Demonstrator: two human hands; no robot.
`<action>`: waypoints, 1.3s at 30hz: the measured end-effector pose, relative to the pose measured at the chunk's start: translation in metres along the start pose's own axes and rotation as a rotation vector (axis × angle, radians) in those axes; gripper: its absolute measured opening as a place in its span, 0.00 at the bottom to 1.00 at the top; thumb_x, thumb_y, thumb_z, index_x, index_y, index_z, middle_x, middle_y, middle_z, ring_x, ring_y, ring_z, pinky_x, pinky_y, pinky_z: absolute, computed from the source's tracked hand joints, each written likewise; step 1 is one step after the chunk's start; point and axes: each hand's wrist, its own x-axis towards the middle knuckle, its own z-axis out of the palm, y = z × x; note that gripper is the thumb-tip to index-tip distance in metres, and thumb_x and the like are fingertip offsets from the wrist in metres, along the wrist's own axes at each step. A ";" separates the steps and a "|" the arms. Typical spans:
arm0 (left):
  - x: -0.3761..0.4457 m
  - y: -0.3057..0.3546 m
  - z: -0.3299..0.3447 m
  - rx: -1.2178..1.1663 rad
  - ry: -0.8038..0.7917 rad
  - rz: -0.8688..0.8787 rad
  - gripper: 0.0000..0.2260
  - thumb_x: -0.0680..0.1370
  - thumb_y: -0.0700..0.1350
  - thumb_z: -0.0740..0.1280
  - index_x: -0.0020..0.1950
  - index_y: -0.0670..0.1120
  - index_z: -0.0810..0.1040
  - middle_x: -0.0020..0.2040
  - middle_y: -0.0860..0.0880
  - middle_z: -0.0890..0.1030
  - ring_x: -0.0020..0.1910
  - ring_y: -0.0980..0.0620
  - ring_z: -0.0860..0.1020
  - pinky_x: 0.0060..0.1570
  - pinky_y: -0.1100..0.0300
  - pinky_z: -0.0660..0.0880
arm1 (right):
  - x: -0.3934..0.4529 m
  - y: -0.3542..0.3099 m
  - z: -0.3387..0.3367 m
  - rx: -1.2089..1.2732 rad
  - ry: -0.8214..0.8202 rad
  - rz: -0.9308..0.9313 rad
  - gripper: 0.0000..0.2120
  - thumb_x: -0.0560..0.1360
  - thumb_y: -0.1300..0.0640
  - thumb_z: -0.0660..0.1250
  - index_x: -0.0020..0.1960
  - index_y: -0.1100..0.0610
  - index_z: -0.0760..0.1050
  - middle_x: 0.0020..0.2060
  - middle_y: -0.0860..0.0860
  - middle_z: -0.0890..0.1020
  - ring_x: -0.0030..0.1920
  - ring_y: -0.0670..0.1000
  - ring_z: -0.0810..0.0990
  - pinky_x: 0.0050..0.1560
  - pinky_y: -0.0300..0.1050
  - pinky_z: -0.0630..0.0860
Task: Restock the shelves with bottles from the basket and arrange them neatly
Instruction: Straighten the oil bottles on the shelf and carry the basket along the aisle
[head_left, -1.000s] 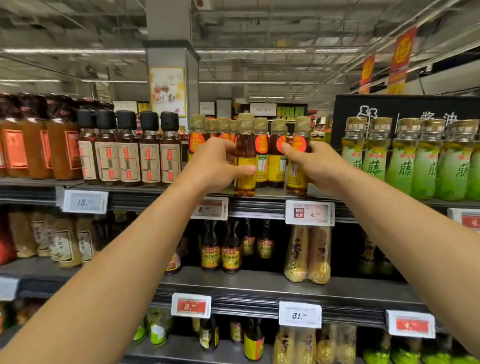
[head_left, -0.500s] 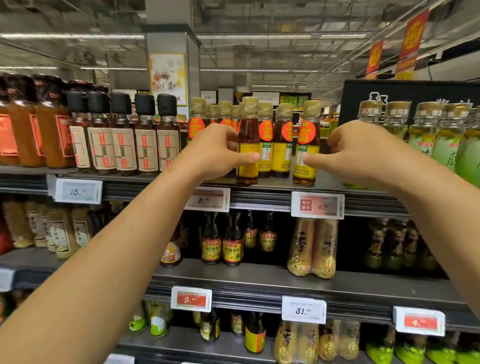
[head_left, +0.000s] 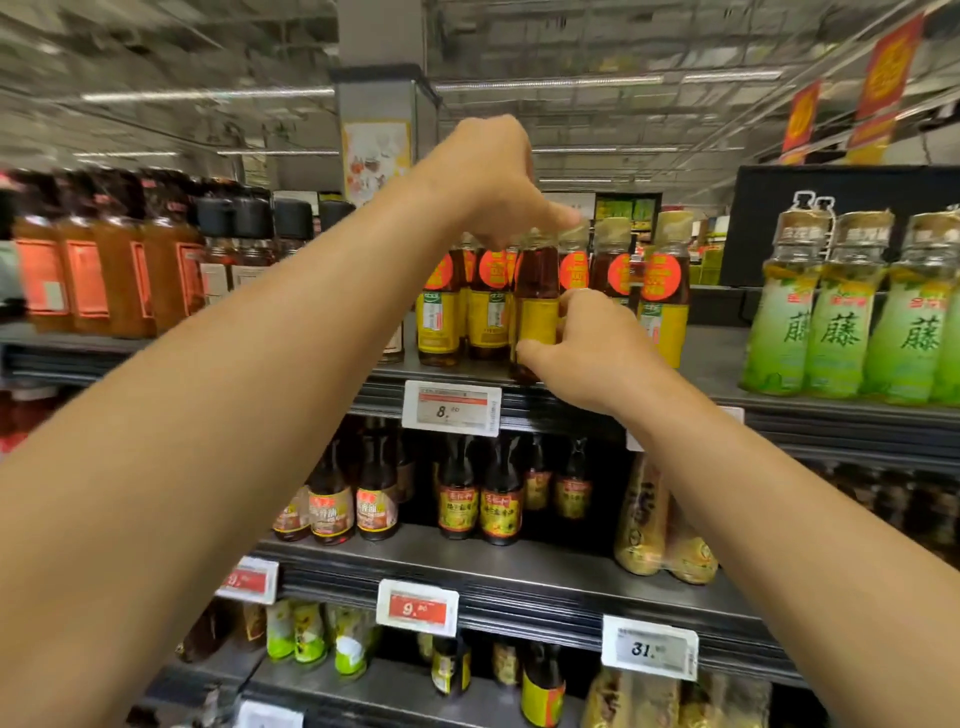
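Observation:
Several amber oil bottles with yellow labels and red round stickers stand on the top shelf (head_left: 717, 358). One of them, the front bottle (head_left: 537, 301), stands at the shelf's edge. My left hand (head_left: 498, 182) reaches over the group from above, its fingers curled down on the front bottle's cap. My right hand (head_left: 587, 353) holds the same bottle low down, thumb at its base and fingers round the yellow label. More bottles of this kind (head_left: 665, 291) stand to the right and behind. The basket is out of view.
Dark-capped bottles (head_left: 249, 234) and orange sauce bottles (head_left: 104, 270) fill the top shelf's left; green-labelled bottles (head_left: 841, 322) stand at its right. Lower shelves (head_left: 519, 566) carry small dark bottles and pouches. Price tags (head_left: 452, 413) line the shelf edges.
My left hand rose from the bottle's side to its cap. My right hand moved left from the right-hand bottle and took hold of the front bottle low down. The camera shifted.

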 end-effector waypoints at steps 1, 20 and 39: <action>0.003 -0.002 -0.002 0.006 -0.020 0.016 0.22 0.71 0.65 0.74 0.47 0.46 0.84 0.34 0.50 0.85 0.30 0.57 0.84 0.31 0.62 0.77 | 0.002 0.000 0.003 0.007 0.001 -0.007 0.10 0.76 0.49 0.69 0.50 0.55 0.73 0.40 0.53 0.81 0.42 0.55 0.80 0.33 0.47 0.71; 0.027 -0.028 -0.019 0.050 -0.341 0.235 0.16 0.78 0.39 0.72 0.60 0.57 0.80 0.61 0.55 0.83 0.59 0.53 0.80 0.55 0.52 0.76 | 0.025 0.014 0.014 0.225 -0.105 -0.021 0.29 0.74 0.50 0.77 0.71 0.52 0.71 0.46 0.43 0.78 0.48 0.45 0.78 0.47 0.44 0.75; -0.009 -0.077 0.000 0.038 0.099 0.125 0.21 0.78 0.41 0.69 0.72 0.47 0.75 0.67 0.47 0.79 0.63 0.50 0.78 0.53 0.61 0.71 | 0.036 0.000 0.030 0.034 -0.072 -0.093 0.11 0.74 0.45 0.75 0.48 0.51 0.78 0.39 0.48 0.82 0.41 0.49 0.81 0.34 0.44 0.72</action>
